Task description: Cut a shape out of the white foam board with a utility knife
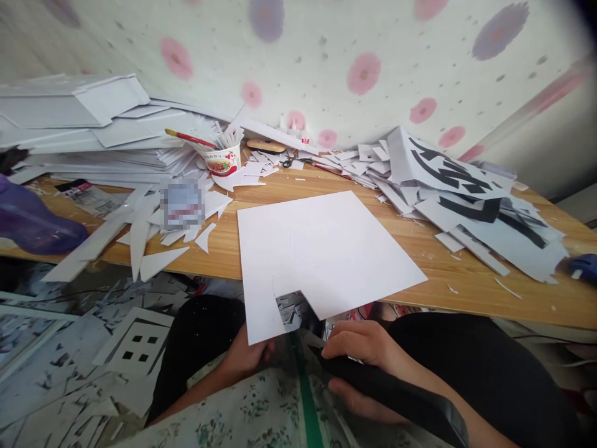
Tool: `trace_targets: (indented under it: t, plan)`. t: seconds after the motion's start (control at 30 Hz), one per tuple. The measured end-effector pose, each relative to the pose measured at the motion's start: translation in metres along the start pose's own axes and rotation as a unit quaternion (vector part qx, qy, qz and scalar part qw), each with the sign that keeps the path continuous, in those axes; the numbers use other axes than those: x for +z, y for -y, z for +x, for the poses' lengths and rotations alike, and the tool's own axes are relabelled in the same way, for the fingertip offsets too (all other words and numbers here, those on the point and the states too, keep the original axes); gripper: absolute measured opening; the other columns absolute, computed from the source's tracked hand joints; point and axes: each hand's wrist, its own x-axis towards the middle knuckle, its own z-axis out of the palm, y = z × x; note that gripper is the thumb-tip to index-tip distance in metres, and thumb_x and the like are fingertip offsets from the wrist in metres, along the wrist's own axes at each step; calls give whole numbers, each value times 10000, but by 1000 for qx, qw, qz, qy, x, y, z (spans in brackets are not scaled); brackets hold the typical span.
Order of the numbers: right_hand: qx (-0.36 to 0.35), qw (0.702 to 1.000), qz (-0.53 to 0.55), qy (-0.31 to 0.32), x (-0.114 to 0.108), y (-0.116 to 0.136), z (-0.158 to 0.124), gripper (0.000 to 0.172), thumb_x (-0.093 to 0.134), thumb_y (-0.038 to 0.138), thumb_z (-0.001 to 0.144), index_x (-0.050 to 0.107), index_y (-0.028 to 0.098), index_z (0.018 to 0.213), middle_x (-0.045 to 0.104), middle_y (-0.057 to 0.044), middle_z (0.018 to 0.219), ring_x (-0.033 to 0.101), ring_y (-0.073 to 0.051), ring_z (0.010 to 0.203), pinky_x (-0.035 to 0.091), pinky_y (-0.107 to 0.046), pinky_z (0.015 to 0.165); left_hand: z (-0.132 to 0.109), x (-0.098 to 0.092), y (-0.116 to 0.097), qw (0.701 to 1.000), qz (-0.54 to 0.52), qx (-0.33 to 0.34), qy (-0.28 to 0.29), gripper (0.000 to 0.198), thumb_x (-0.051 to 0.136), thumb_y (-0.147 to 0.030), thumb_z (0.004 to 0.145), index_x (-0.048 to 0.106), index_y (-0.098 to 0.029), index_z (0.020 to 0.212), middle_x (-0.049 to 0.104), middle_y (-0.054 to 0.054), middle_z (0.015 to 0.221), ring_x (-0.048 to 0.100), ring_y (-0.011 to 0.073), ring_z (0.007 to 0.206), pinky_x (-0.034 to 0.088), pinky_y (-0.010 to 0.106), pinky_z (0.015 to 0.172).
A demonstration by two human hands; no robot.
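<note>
A large white sheet point(321, 255) lies on the wooden table point(489, 280), overhanging the near edge, with a notch cut out of its front side. My left hand point(247, 354) is below the table edge under the sheet's near corner, fingers curled against it. My right hand point(364, 348) rests in my lap, fingers wrapped over a long black object point(396, 392) that runs toward the lower right; I cannot make out what it is.
Stacks of white board point(93, 124) fill the back left. A paper cup point(222, 158) holds pens. Black-printed cut sheets point(457, 180) pile at right. Scissors point(291, 162) lie by the wall. White offcuts point(153, 236) litter the table's left side and the floor point(69, 361).
</note>
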Motion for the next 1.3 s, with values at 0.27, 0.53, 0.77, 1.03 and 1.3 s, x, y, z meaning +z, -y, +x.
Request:
trace_targets:
  t: [0.27, 0.53, 0.77, 1.03, 1.3]
  plan:
    - [13, 999, -51, 0, 2, 5, 8, 234, 616, 135, 700, 583, 175, 929, 591, -33, 752, 547, -145, 629, 427, -254, 564, 0, -16, -26, 968, -247, 24, -47, 355, 742, -501, 685, 695, -167, 797, 736, 28, 761, 678, 220, 730, 529, 297, 656]
    - [-11, 994, -101, -39, 18, 6, 25, 255, 630, 161, 758, 574, 191, 1005, 621, -55, 837, 566, -149, 668, 441, -260, 582, -5, -5, -41, 976, -210, 36, 45, 383, 814, -422, 619, 728, -127, 848, 738, 73, 782, 679, 259, 786, 527, 328, 704]
    - [88, 995, 43, -2, -4, 2, 52, 299, 662, 145, 771, 607, 201, 1059, 638, -48, 934, 607, -137, 764, 474, -241, 648, 5, -17, -37, 981, -165, 15, 105, 315, 768, -396, 700, 722, -153, 896, 712, 51, 758, 626, 173, 651, 481, 262, 614]
    - [158, 982, 74, 74, -31, 0, 88, 237, 693, 129, 754, 655, 196, 978, 678, -8, 868, 614, -121, 724, 466, -222, 631, 9, -28, -31, 989, -97, 7, 115, 310, 721, -449, 745, 702, -161, 858, 692, 43, 788, 588, 160, 658, 464, 258, 614]
    - [129, 983, 60, 113, -35, 5, 104, 213, 687, 133, 754, 668, 187, 959, 695, -30, 895, 638, -148, 778, 494, -259, 687, 10, -29, -30, 989, -96, 11, 115, 294, 694, -428, 783, 692, -169, 920, 699, 41, 814, 599, 155, 666, 476, 257, 628]
